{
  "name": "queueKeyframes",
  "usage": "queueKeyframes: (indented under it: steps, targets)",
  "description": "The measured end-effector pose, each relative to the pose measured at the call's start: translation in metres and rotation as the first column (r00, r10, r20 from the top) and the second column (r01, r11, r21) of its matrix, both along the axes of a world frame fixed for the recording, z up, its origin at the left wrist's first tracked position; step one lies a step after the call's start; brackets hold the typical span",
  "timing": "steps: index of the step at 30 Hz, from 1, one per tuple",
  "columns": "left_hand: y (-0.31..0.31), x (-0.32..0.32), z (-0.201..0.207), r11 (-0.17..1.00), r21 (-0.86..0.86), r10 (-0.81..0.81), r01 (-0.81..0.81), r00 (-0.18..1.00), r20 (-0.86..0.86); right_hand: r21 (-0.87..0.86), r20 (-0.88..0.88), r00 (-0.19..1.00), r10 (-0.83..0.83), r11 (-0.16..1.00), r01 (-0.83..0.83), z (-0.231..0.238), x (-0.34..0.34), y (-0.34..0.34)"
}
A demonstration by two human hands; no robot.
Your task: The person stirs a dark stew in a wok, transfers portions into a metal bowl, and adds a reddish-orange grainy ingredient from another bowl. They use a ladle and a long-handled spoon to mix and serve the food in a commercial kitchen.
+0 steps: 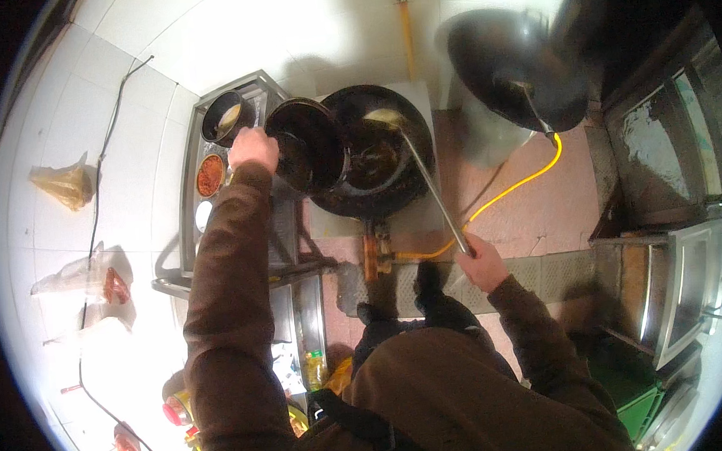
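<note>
My left hand [253, 151] is closed at the left edge of a dark, deep pot [314, 113]. The pot is tilted over the left side of a large black wok [419, 169], covering part of its rim. Dark liquid shows in the bottom of the wok. My right hand [480, 263] grips the long metal handle of a ladle [433, 173]. The ladle's pale, shiny bowl rests inside the far part of the wok. My fingers on the pot are partly hidden by the back of my hand.
Left of the wok, a metal shelf [274, 254] carries a small black pot [215, 119] and a bowl of red-brown seasoning [210, 175]. A second wok [503, 63] leans at the far right. A yellow hose [530, 177] crosses the floor. Plastic bags [66, 184] hang along the left wall.
</note>
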State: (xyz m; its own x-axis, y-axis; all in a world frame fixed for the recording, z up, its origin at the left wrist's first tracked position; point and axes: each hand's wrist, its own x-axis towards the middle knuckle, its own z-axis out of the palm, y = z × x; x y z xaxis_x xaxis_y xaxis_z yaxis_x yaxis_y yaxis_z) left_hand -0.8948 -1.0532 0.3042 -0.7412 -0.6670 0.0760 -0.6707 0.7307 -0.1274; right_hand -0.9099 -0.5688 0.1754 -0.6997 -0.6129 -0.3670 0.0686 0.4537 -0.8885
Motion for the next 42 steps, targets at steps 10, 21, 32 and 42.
queueKeyframes:
  steps: [10, 21, 32, 42]
  targets:
    - [-0.015, 0.061, -0.064, 0.965, 0.207, 0.216, -0.161, 0.936, -0.278, 0.182, -0.117, 0.985, 0.123, 0.978, -0.1, -0.001, 0.017, -0.002]
    - [-0.002, 0.175, -0.119, 0.457, 0.882, 0.774, 0.116, 0.437, -0.458, 0.034, 0.265, 0.964, -0.008, 0.999, -0.001, -0.042, 0.032, -0.014]
    - [-0.012, 0.481, 0.014, 0.383, 0.891, 0.918, 0.244, 0.006, -0.397, -0.092, 0.239, 0.97, 0.032, 0.996, -0.01, -0.035, 0.038, -0.129]
    - [-0.103, 0.768, 0.0, 0.48, 0.769, 0.874, -0.422, 0.16, -0.458, -0.071, 0.131, 0.987, 0.09, 0.994, -0.081, -0.018, 0.121, -0.18]
